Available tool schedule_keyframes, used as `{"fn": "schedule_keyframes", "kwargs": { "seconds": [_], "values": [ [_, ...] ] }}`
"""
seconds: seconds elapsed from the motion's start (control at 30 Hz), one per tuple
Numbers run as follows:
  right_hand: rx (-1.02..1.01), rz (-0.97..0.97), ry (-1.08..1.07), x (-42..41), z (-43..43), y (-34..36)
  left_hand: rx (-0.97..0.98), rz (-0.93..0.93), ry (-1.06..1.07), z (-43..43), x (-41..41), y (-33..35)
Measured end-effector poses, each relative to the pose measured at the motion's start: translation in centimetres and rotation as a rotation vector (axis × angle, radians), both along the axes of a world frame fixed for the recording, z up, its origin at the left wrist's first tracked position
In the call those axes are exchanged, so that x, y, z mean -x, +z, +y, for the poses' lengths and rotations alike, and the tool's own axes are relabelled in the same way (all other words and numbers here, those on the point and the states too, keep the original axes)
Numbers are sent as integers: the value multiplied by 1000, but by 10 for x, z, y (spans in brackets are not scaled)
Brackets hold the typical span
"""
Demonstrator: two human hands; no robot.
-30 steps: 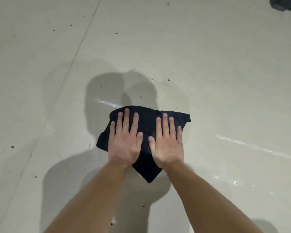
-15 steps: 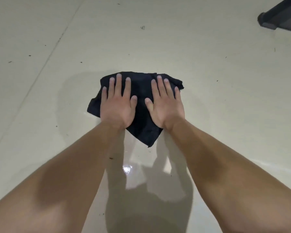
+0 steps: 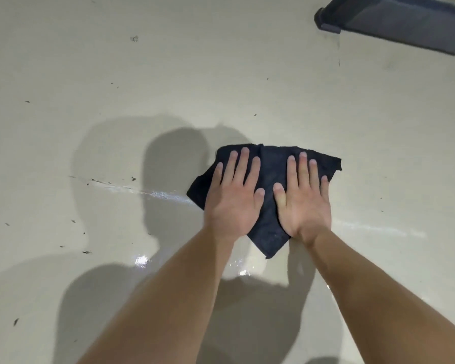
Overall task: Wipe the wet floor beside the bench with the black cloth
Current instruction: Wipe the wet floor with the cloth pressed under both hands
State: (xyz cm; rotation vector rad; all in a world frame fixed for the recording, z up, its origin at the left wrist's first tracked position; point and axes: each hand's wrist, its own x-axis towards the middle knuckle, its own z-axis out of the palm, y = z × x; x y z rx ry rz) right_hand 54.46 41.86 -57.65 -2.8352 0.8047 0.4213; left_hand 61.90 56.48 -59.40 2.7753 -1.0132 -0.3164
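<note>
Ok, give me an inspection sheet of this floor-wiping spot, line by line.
Surface: pale floor, glossy wet streak left of the cloth, glints near the arms.
Job's things: black cloth flat on the floor.
Clutter: small dark specks scattered about.
Grippers: left hand and right hand pressed flat on the cloth, fingers spread.
Cables: nothing seen.
Surroundings: dark bench at top right.

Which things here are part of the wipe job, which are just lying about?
Job: cloth, left hand, right hand, both flat on it; wet floor; bench.
Lying about: dark specks on the floor.
</note>
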Motion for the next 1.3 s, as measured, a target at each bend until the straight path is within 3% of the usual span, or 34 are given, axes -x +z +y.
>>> {"fn": "schedule_keyframes", "kwargs": {
  "seconds": [0.23, 0.43, 0.57, 0.7, 0.8, 0.93, 1.07, 1.3],
  "values": [
    [-33, 5, -17, 71, 62, -1, -29, 22, -78, 55, 53, 5],
    [-30, -32, 136, 26, -5, 0, -96, 9, -65, -7, 10, 10],
    [-22, -64, 9, 9, -101, 0, -63, -31, -31, -109, -14, 3],
    [27, -17, -226, 84, -177, -7, -8, -97, -194, -199, 38, -3],
    [26, 30, -390, 150, -177, -2, 20, -62, -333, -227, 91, -2],
    [-13, 39, -524, 186, -114, 1, 49, -28, -514, -183, 145, 0],
    [-14, 50, -463, 175, -82, -1, 44, -15, -496, -147, 108, -3],
    [-4, 0, -344, 126, -147, -3, 15, -53, -374, -194, 60, -1]
  ]
}}
